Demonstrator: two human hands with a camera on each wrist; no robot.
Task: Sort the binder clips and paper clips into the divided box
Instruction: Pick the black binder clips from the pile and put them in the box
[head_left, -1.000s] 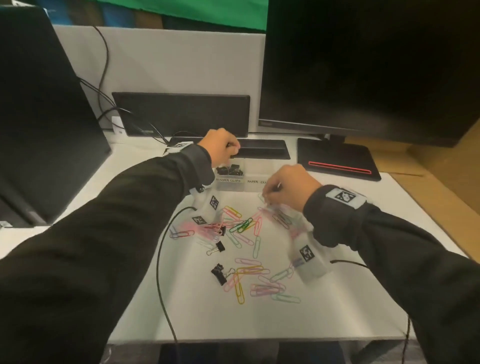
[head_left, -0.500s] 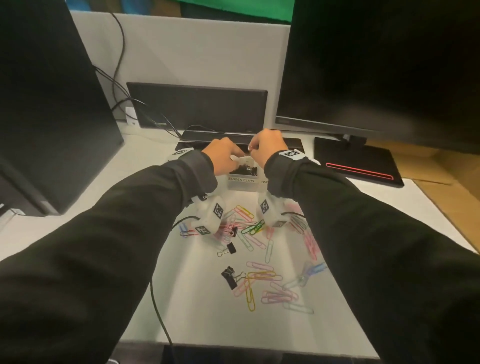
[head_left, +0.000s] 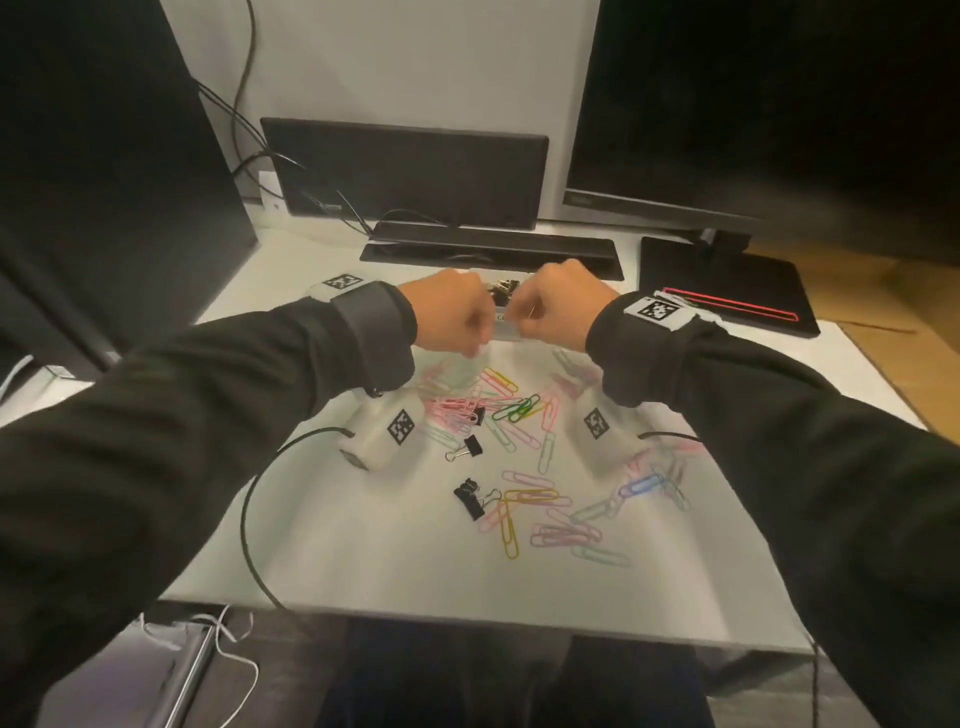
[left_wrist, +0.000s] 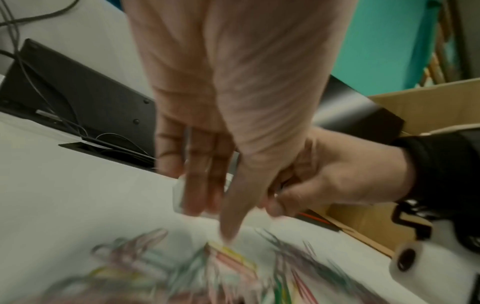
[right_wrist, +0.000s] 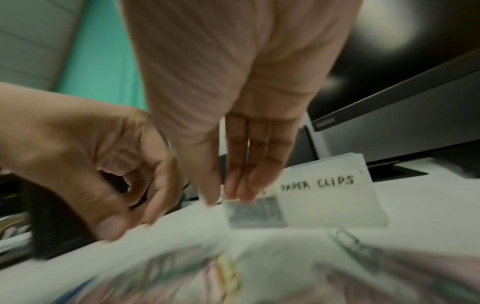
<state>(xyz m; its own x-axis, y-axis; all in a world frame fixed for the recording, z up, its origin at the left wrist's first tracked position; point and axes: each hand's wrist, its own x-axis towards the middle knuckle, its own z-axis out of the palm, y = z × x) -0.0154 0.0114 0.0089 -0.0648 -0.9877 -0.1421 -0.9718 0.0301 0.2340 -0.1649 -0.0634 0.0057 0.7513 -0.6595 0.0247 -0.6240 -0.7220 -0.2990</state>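
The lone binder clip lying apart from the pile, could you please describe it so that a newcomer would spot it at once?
Start at the white mat in front of the person. Near its middle, just right of the left wrist camera, lies a small black binder clip with silver wire handles pointing left. Unlike the paper clips around it, it is black, and no clip overlaps it.

I see long black sleeves (head_left: 208, 415) on both my arms. Each wrist has a grey cuff band (head_left: 371, 312) with a white square tag (head_left: 655, 310) of black blocks. A small white camera box (head_left: 382, 434) hangs under each wrist, with a thin black cable (head_left: 249, 499).
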